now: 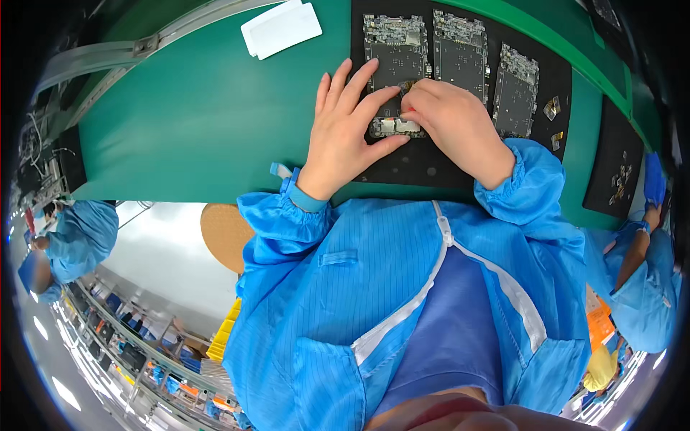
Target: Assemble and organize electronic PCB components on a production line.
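Note:
On a black mat lies a circuit board (pixel 394 63), flat, with dense parts at its far end and silvery pieces near its close end. My left hand (pixel 336 126) has its fingers spread over the board's left side, index fingertip and thumb tip resting on it. Over the right half of that board, my right hand (pixel 453 118) is closed in a pinch. What it pinches is hidden; a small dark, amber-tinged piece (pixel 407 87) shows beside its fingers. A second circuit board (pixel 460 61) and a third circuit board (pixel 514 93) lie to the right.
Two small amber pieces (pixel 552 108) sit right of the boards on the black mat (pixel 431 171). White cards (pixel 287 32) lie on the green table (pixel 194 129). Small loose parts rest on another dark mat (pixel 611 176) at far right. Green and metal rails border the table; people sit on both sides.

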Available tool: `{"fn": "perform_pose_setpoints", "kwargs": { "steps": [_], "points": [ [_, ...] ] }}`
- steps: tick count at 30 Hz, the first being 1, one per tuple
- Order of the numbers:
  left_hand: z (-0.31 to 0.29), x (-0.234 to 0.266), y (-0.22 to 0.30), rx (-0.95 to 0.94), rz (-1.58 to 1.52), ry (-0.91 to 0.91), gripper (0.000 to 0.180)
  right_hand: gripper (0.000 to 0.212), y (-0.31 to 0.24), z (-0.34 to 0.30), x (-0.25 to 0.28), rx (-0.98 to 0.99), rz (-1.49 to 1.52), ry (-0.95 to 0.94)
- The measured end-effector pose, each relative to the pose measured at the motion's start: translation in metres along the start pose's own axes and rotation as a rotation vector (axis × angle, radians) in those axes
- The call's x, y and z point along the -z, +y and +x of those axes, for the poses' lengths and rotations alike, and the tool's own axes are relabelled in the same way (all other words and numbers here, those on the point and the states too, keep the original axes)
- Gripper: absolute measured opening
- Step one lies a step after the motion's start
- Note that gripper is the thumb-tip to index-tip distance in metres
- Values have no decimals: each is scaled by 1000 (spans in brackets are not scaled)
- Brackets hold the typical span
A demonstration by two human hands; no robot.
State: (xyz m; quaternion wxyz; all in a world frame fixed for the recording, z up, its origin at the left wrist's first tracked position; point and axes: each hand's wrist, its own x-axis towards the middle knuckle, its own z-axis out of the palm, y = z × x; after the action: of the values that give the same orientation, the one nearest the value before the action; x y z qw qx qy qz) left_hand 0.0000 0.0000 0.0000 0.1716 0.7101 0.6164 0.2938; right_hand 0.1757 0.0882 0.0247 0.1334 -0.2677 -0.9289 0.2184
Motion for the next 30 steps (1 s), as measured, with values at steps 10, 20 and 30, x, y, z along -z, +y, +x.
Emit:
{"fn": "perform_pose_setpoints", "kwargs": {
  "steps": [10, 20, 30],
  "points": [
    [0, -2, 0, -13, -6, 44, 56, 13, 9, -4, -8, 140, 84, 87],
    [-3, -1, -2, -14, -11, 45, 59, 21, 4, -6, -12, 112, 118, 120],
    [-3, -3, -1, -1, -18, 75, 54, 22, 6, -6, -13, 175, 128, 111]
  ]
}}
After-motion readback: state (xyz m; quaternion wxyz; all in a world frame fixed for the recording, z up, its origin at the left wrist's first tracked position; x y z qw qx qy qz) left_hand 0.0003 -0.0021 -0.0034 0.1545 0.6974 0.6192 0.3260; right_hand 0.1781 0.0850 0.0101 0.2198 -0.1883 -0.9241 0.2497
